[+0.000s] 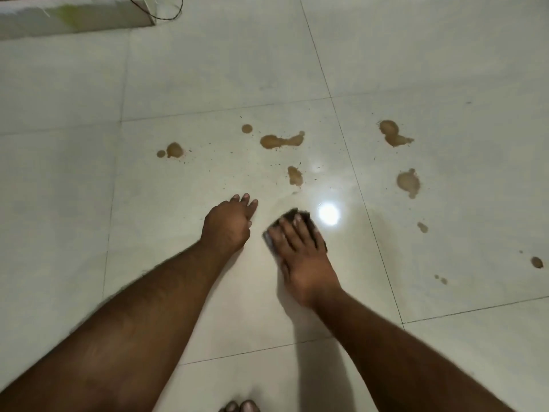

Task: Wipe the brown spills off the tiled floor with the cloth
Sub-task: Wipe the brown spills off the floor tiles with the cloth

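Several brown spills lie on the pale tiled floor (208, 69): a puddle (281, 141) beyond my hands, a smaller one (295, 176) just ahead of the cloth, a pair at the left (173, 150), and more at the right (392, 132) (408, 182). My right hand (300, 254) lies flat with straight fingers on a dark folded cloth (297, 217) and presses it to the floor. My left hand (230, 223) rests on the tile to the left of the cloth, fingertips down, holding nothing.
Small drops (536, 262) trail toward the right edge. A white box-like object (77, 16) with a thin black cable (175, 13) stands at the top left. A bright lamp reflection (328, 214) sits right of the cloth. Toes (240, 407) show at the bottom edge.
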